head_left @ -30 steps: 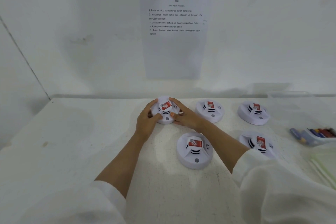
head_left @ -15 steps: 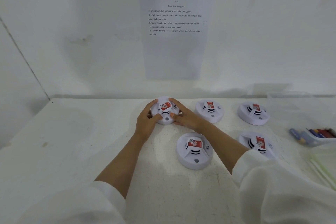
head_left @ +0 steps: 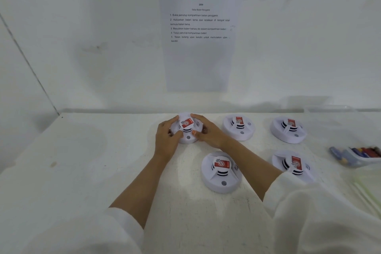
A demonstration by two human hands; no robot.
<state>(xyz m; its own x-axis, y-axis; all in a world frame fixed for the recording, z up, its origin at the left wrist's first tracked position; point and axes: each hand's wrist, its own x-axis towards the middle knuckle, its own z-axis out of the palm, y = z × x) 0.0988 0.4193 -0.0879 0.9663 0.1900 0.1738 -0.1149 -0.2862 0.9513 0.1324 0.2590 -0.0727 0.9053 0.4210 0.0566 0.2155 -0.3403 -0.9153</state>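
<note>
Both hands are wrapped round the smoke detector at the back of the counter, the leftmost in the back row of three. The left hand curls round its left edge with the thumb on the front. The right hand does the same from the other side, so it's clamped from both sides, and I can't tell if it's lifted off the counter.

My guess is the cover's about to get twisted off. Main worry imo: it's smooth round plastic, so forcing the twist could make the fingers slip. Also, the right forearm runs just beside the nearer detector. A sudden jerk when the cover gives could knock that one, or shove the front-right detector toward the batteries.
</note>
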